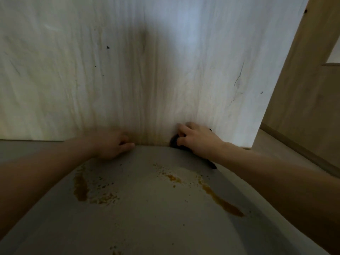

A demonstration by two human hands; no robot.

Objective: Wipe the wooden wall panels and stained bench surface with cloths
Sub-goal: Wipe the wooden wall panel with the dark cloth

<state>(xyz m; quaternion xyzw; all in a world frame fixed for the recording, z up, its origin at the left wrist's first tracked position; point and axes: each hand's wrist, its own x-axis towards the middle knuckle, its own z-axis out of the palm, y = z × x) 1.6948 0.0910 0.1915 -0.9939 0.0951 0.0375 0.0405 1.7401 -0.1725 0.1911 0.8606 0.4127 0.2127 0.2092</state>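
Observation:
A pale wooden wall panel (128, 70) fills the upper view, with brownish streaks running down its middle to the bottom edge. Below it lies the grey bench surface (147, 208), marked with orange-brown stains (81, 188) on the left and a long smear (220, 201) on the right. My right hand (195, 140) grips a dark cloth (174, 142) against the foot of the panel, where it meets the bench. My left hand (114, 144) rests on the bench's back edge with its fingers curled, and I see nothing in it.
To the right, the panel ends at a vertical edge; beyond it stand tan wooden boards (303, 98) and a lower ledge (276, 142). Small dark specks dot the panel.

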